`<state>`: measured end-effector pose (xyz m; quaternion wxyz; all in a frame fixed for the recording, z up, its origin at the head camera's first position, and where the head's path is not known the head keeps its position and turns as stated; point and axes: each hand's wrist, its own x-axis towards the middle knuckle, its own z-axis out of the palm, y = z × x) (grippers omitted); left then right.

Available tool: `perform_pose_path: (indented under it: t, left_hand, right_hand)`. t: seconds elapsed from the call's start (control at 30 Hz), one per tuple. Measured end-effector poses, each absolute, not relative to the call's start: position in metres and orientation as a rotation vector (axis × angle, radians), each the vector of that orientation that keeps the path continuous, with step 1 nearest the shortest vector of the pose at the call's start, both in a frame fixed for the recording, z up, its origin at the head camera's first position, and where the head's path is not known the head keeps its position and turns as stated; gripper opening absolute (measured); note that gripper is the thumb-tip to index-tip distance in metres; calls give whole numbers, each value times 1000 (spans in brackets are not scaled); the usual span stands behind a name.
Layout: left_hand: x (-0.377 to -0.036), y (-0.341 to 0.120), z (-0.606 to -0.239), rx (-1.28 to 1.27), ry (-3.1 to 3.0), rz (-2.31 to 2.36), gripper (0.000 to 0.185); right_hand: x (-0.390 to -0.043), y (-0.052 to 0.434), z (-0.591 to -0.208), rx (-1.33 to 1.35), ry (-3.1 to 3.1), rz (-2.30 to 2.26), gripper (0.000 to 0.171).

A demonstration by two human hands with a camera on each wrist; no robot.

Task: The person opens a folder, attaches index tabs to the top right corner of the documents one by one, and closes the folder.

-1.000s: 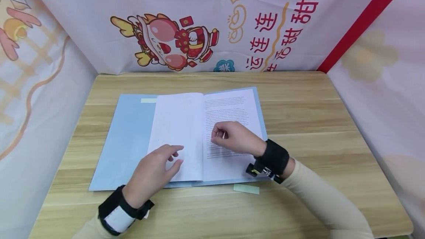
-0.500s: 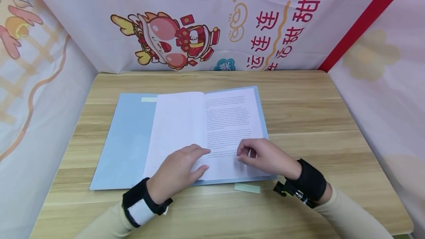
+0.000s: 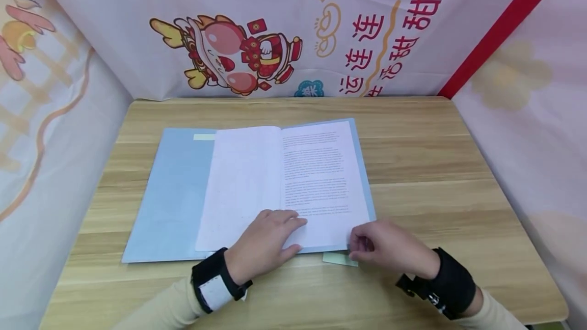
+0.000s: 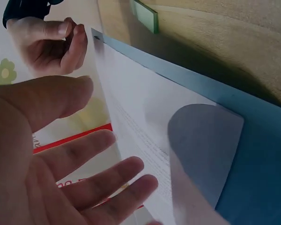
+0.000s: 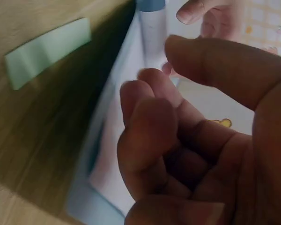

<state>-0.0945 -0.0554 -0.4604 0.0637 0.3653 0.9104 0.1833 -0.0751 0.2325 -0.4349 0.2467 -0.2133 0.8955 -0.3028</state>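
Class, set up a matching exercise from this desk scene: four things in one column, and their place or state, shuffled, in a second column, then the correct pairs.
Things:
1. left hand
2. right hand
3. green sticky note
4. blue folder

Places or states:
A. lies open under the white pages
B. fingers curled, at the folder's near right corner
C. rests flat on the printed page
D. on the table, just past the folder's near edge

Pairs: 1-C, 2-B, 3-D, 4-A

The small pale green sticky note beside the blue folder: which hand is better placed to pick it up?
Probably the right hand: its curled fingers sit beside the small pale green sticky note. The left hand rests flat on the printed white page.
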Motion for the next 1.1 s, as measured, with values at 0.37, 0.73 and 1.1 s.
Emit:
perform_pose_path:
  t: [0.37,0.73,1.1]
  left_hand:
    - [-96,-53,-469,979,2729,449,52]
    - [-97,-54,-473,950,2707,491,49]
    - [-97,-55,-477,925,2688,519,48]
  right_hand:
    - [-64,227,-457,-564,2555,-619,15]
    - [-49,212,-479,-580,2759,-297,27]
    - [-48,206,-483,-531,2787,-293,32]
